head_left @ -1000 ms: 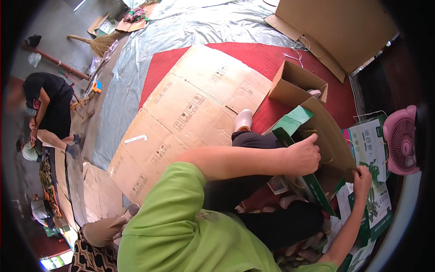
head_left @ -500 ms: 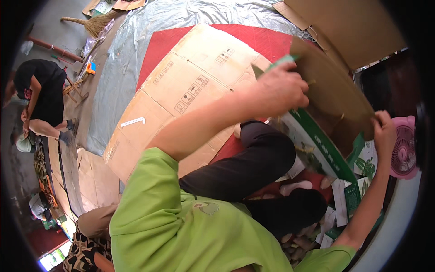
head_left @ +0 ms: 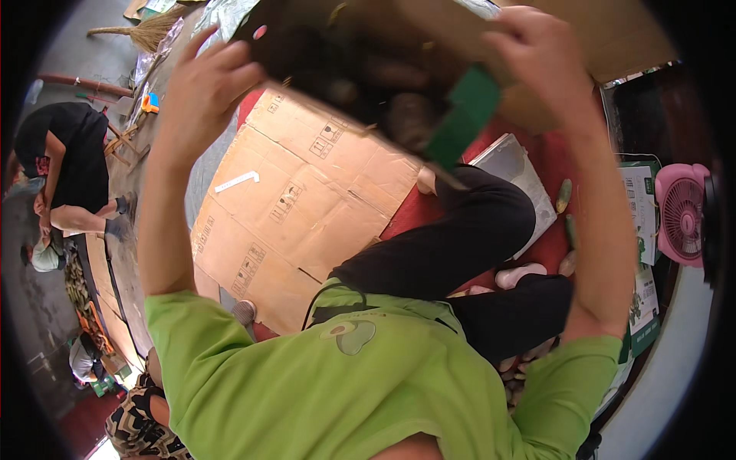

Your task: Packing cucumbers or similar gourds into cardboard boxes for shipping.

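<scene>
An open cardboard box (head_left: 356, 69) is held up in front of me, tilted, with its dark inside toward me and a green flap (head_left: 466, 115) hanging at its near right. My left hand (head_left: 215, 96) is closed on the box's left edge, its index finger sticking out. My right hand (head_left: 537, 57) grips the right side near the top. Motion blurs what lies inside. Below the box a large flat sheet of brown cardboard (head_left: 299, 222) with printed symbols lies beside my bent legs.
Beyond my knee lies a grey-white slab (head_left: 529, 184) on red flooring, near a green elongated vegetable (head_left: 565, 196) and several pale roundish pieces (head_left: 520, 274). Green-and-white cartons (head_left: 642, 215) and a pink fan (head_left: 682, 215) stand right. A person in black (head_left: 73, 161) bends at left.
The box has swung from my right side to the front and left, and higher, its inside now facing me. My left hand moved left to its edge; my right hand rose with it.
</scene>
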`<action>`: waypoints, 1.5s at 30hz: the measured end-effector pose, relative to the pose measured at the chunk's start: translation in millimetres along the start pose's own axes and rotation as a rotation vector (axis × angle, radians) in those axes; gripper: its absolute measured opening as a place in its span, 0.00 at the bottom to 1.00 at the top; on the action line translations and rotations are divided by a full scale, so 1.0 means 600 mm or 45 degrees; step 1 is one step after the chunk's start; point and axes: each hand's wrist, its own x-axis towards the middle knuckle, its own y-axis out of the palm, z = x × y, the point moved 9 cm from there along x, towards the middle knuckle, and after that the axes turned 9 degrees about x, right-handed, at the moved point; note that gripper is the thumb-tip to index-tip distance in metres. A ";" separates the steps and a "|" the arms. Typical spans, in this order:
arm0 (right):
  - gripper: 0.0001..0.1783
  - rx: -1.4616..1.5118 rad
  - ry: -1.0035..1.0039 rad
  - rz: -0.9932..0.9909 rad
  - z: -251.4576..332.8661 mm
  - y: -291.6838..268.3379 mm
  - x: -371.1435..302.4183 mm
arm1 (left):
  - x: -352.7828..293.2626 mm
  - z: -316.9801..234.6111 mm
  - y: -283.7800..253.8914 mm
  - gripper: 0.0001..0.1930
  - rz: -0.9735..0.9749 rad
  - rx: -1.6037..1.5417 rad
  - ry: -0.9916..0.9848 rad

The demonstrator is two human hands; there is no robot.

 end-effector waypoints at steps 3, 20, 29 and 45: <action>0.12 -0.023 -0.006 0.170 0.071 0.154 0.011 | -0.117 0.046 0.040 0.02 0.247 0.045 -0.181; 0.17 0.589 -0.328 0.969 0.400 0.544 -0.204 | -0.642 0.033 0.090 0.11 1.357 0.170 -0.899; 0.11 0.691 0.239 0.274 0.075 0.248 -0.119 | -0.193 -0.048 0.119 0.09 0.057 -1.049 -0.968; 0.14 0.563 1.481 -1.217 -0.432 -0.318 -0.894 | 0.319 -0.550 -0.271 0.08 0.017 -3.026 0.914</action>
